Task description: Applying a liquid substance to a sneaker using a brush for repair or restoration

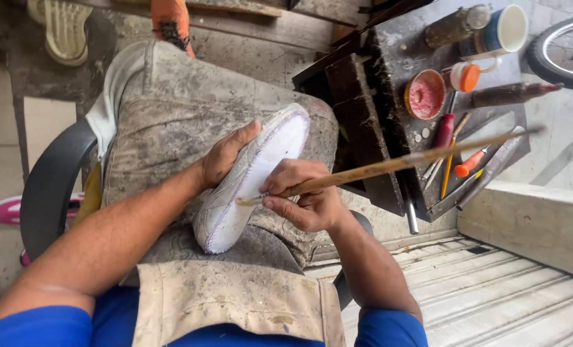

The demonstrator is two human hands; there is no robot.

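Note:
A white shoe (270, 157) with purple edging lies sole-up across my lap, on a stained grey apron (171, 122). My left hand (225, 154) grips the shoe along its left side, fingers wrapped over the upper. My right hand (302, 196) is closed on a long wooden-handled brush (396, 164). The brush tip touches the sole's edge near the middle of the shoe, and its handle slants up to the right over the work box.
A dark wooden work box (389, 109) stands at the right with a round red tin (425, 95), an orange-capped bottle (464, 76), a mug (502, 31) and several hand tools. A bicycle wheel (566, 48) shows top right. A pink shoe (10, 209) lies on the floor left.

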